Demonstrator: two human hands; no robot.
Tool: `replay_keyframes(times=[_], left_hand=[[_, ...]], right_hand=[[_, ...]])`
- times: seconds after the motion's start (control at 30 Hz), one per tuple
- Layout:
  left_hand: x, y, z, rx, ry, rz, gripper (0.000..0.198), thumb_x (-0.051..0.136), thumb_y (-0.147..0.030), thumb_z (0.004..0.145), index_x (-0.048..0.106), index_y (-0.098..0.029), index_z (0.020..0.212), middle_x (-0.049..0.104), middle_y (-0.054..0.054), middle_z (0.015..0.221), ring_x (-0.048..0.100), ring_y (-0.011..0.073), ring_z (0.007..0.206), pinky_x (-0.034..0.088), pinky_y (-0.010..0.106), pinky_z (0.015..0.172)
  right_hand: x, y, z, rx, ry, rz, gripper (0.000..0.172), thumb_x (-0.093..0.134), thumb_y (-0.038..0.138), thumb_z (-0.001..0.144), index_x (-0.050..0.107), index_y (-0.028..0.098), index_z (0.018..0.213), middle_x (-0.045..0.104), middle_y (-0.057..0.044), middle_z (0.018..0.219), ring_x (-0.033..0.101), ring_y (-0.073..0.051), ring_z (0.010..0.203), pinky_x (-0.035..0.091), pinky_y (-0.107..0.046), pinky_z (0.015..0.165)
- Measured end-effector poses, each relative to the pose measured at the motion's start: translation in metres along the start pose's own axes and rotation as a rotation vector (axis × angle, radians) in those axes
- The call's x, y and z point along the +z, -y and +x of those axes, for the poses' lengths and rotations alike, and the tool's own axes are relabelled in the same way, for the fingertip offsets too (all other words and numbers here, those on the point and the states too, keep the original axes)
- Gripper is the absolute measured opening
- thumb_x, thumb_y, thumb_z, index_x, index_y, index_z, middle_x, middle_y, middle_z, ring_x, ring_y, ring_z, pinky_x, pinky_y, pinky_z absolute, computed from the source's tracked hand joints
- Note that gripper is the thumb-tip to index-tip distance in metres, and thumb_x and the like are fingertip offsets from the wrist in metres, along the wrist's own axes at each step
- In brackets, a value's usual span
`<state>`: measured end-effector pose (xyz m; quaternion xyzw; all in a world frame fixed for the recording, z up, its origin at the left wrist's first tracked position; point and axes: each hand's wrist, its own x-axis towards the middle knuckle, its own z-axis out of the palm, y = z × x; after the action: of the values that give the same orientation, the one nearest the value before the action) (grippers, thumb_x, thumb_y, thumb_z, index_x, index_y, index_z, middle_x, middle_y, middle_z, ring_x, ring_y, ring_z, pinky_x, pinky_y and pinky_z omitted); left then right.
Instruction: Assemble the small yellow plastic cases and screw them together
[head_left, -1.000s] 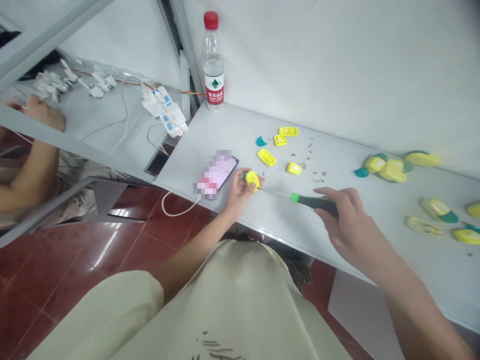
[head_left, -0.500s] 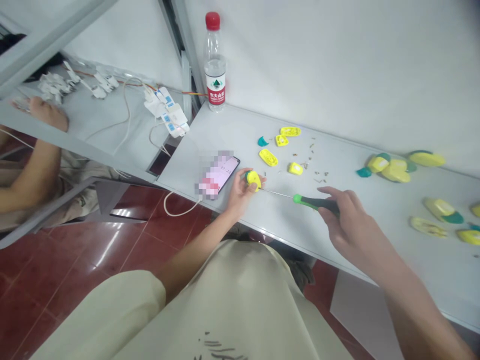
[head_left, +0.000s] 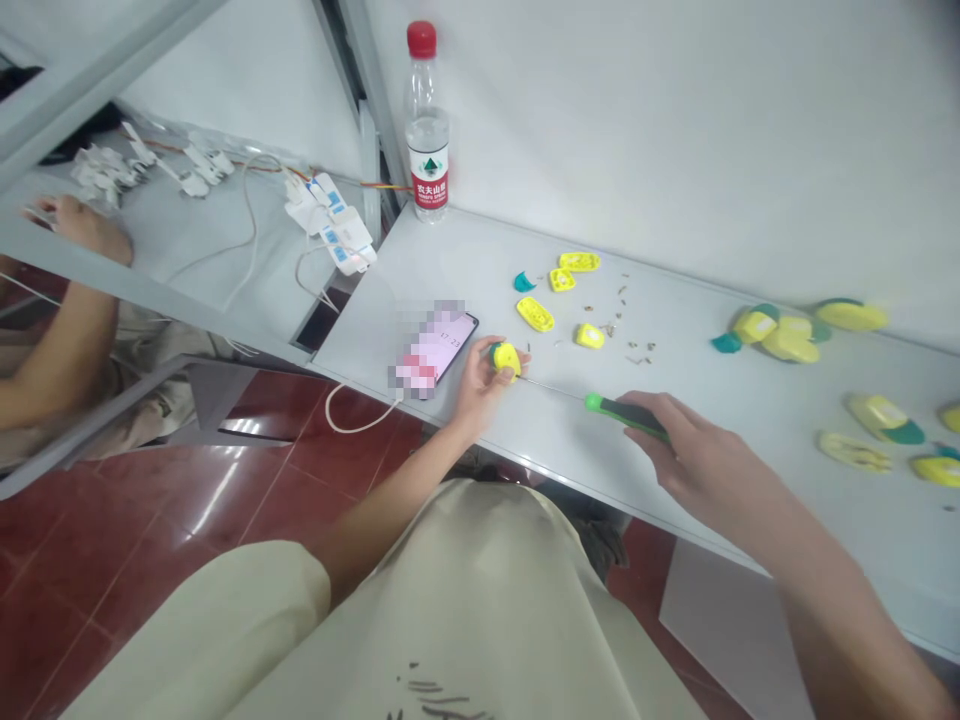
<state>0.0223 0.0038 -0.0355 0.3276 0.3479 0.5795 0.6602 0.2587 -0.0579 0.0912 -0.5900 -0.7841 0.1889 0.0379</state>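
Observation:
My left hand (head_left: 477,385) is closed around a small yellow and teal plastic piece (head_left: 508,361) near the table's front edge. In my right hand (head_left: 686,440) is the dark and green handle of a screwdriver (head_left: 626,411). Its thin shaft points left, with the tip at the side of the yellow piece. Open yellow shells (head_left: 535,314), a teal cap (head_left: 523,282) and a small yellow block (head_left: 589,335) lie behind my left hand. Several tiny screws (head_left: 609,329) are scattered to their right.
A phone (head_left: 442,350) with a white cable lies left of my left hand. A water bottle (head_left: 430,165) stands at the back corner. More yellow-teal pieces (head_left: 791,341) lie at the right. Another person's hand (head_left: 90,228) is at the far left.
The fingers of my right hand have closed further round the screwdriver handle, and its grip has turned slightly. My left hand and the yellow piece have hardly moved.

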Motion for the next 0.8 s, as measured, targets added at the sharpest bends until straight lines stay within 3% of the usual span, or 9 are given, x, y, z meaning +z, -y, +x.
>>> replay_keyframes(times=[0.1,0.23,0.3,0.37,0.47,0.6,0.67,0.8], left_hand=[[0.001,-0.001,0.0,-0.003,-0.001,0.008,0.057,0.079,-0.044,0.079,0.047,-0.024,0.122,0.071,0.007,0.108,0.068,0.0257,0.118,0.05,0.046,0.108],[0.001,0.0,0.0,0.004,0.016,0.015,0.057,0.079,-0.044,0.079,0.047,-0.023,0.121,0.072,0.007,0.108,0.068,0.0258,0.117,0.049,0.046,0.108],[0.001,0.0,0.001,0.012,0.021,0.016,0.057,0.079,-0.044,0.079,0.047,-0.023,0.121,0.072,0.008,0.107,0.068,0.0259,0.116,0.05,0.046,0.108],[0.0,0.0,0.001,0.016,0.025,0.022,0.057,0.079,-0.043,0.079,0.047,-0.023,0.122,0.072,0.008,0.106,0.069,0.0256,0.116,0.05,0.046,0.107],[0.0,0.002,0.001,0.017,0.034,0.037,0.057,0.079,-0.042,0.08,0.046,-0.023,0.122,0.072,0.007,0.107,0.069,0.0245,0.115,0.05,0.045,0.108],[-0.002,0.004,0.002,0.024,0.043,0.051,0.057,0.08,-0.042,0.079,0.048,-0.023,0.122,0.07,0.008,0.11,0.068,0.0241,0.116,0.051,0.044,0.108],[-0.002,0.005,0.002,0.027,0.05,0.049,0.057,0.08,-0.042,0.079,0.049,-0.023,0.121,0.069,0.008,0.113,0.068,0.0243,0.117,0.051,0.043,0.108],[-0.003,0.003,0.002,0.021,0.069,0.059,0.057,0.081,-0.044,0.077,0.049,-0.023,0.12,0.068,0.008,0.114,0.067,0.025,0.119,0.05,0.043,0.108]], right_hand=[[-0.002,-0.003,0.0,0.033,0.132,0.076,0.041,0.038,0.044,0.102,0.05,0.025,0.135,0.069,-0.009,0.125,0.072,-0.027,0.094,0.057,-0.042,0.079],[0.0,-0.006,0.002,0.115,0.167,0.205,0.043,0.04,0.049,0.101,0.058,0.025,0.132,0.069,-0.008,0.128,0.068,-0.027,0.111,0.053,-0.042,0.093],[0.001,-0.006,0.003,0.171,0.181,0.289,0.045,0.043,0.053,0.099,0.061,0.025,0.129,0.072,-0.008,0.12,0.069,-0.026,0.103,0.054,-0.04,0.087],[0.003,-0.006,0.004,0.245,0.218,0.411,0.048,0.046,0.057,0.096,0.061,0.024,0.128,0.073,-0.008,0.107,0.067,-0.022,0.081,0.053,-0.035,0.07],[0.008,-0.009,0.002,0.362,0.321,0.664,0.05,0.049,0.062,0.093,0.061,0.022,0.122,0.065,-0.003,0.081,0.045,-0.012,0.053,0.037,-0.029,0.049],[0.018,-0.017,-0.001,0.437,0.455,0.887,0.044,0.052,0.062,0.093,0.063,0.02,0.1,0.039,0.006,0.055,0.027,-0.009,0.05,0.026,-0.028,0.05],[0.023,-0.021,-0.003,0.466,0.483,0.98,0.041,0.055,0.059,0.093,0.064,0.02,0.1,0.041,0.006,0.058,0.026,-0.007,0.049,0.024,-0.028,0.05],[0.033,-0.024,-0.004,0.534,0.49,1.201,0.041,0.065,0.053,0.089,0.065,0.022,0.115,0.055,0.0,0.084,0.027,-0.002,0.046,0.015,-0.027,0.045]])
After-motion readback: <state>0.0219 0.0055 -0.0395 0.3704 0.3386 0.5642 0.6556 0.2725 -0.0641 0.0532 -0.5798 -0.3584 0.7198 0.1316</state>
